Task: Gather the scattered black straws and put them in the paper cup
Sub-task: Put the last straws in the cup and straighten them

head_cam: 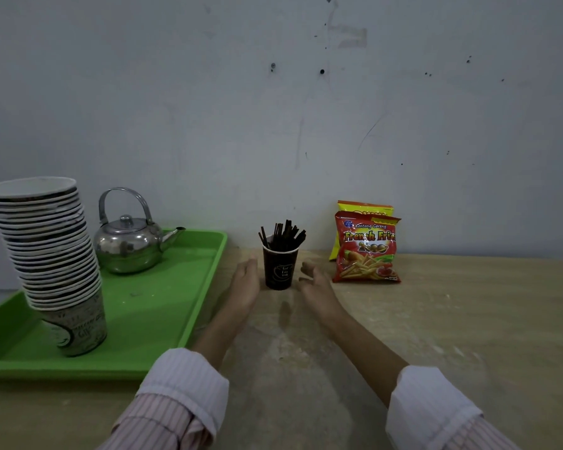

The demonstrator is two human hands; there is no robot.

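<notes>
The paper cup (280, 267) is dark brown with a white rim and a pale line-drawn emblem, and the straws (283, 237) in it are black. The tray (163, 287) is bright green, the kettle (130, 243) shiny silver, and the stack of cups (51, 254) shows white rims banded with dark, the lowest cup pale with dark green lettering. The front snack bag (366, 251) is red with yellow lettering and yellow fries, the bag behind it (364, 207) yellow and orange; the sleeves (182, 394) are white with fine pinkish stripes, the table (452, 319) mottled tan, the wall (273, 108) pale grey with dark specks.
</notes>
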